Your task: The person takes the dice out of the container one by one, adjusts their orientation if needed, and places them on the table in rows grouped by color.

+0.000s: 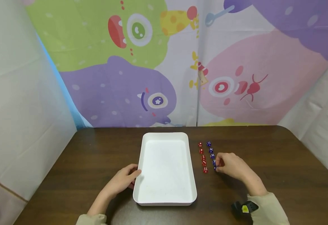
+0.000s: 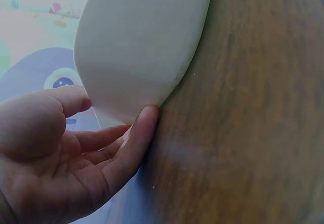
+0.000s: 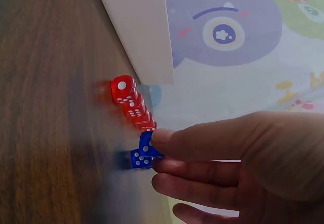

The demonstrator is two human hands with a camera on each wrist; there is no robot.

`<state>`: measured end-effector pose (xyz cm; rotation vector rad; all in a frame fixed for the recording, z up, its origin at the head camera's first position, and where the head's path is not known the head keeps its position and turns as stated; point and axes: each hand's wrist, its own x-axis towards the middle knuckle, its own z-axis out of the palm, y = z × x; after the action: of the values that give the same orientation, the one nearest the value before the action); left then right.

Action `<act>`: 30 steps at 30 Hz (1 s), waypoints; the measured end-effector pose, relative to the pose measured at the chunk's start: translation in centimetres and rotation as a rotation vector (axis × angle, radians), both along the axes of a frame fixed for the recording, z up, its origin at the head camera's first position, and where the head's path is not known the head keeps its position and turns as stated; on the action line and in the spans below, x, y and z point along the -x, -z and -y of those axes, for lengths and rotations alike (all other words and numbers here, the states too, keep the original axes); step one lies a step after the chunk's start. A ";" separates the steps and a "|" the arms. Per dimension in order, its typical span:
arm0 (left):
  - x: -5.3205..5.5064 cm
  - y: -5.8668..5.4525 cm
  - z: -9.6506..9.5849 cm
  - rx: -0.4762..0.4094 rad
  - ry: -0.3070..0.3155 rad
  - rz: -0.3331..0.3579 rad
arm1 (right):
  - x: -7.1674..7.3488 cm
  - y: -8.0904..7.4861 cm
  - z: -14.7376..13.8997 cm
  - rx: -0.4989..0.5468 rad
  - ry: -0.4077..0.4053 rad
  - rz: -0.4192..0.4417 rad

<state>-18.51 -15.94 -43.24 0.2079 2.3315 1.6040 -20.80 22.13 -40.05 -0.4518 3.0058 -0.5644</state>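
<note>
A white rectangular tray [image 1: 165,168] lies on the table, its long sides running away from me. At its left side my left hand [image 1: 121,180] holds the wall, thumb at the rim and fingers against the outside, low by the tabletop in the left wrist view. My right hand [image 1: 232,165] pinches a blue die [image 3: 147,142] between thumb and fingers at the near end of a row of blue dice [image 1: 212,156]. Another blue die [image 3: 140,159] shows just below it in the right wrist view. Alongside, between that row and the tray, runs a row of red dice [image 1: 203,157].
The dark brown wooden table [image 1: 96,153] reaches back to a cartoon-printed curtain [image 1: 119,90]. White cloth [image 1: 26,93] hangs at the left. A black strap device [image 1: 244,208] sits by the right sleeve.
</note>
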 end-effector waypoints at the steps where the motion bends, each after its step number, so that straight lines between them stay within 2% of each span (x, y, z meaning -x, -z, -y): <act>1: 0.0 0.0 0.0 -0.002 -0.002 0.000 | 0.0 0.0 0.0 0.002 0.001 0.001; 13: -0.1 0.0 -0.1 0.022 0.005 -0.015 | 0.2 1.0 0.1 -0.013 -0.003 0.019; 30: -0.1 0.3 -0.1 0.019 0.004 -0.027 | 0.0 0.2 -0.2 -0.045 0.035 0.050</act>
<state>-18.44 -15.79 -43.50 0.2311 2.3641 1.5865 -20.82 22.33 -40.28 -0.3781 2.9776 -0.5020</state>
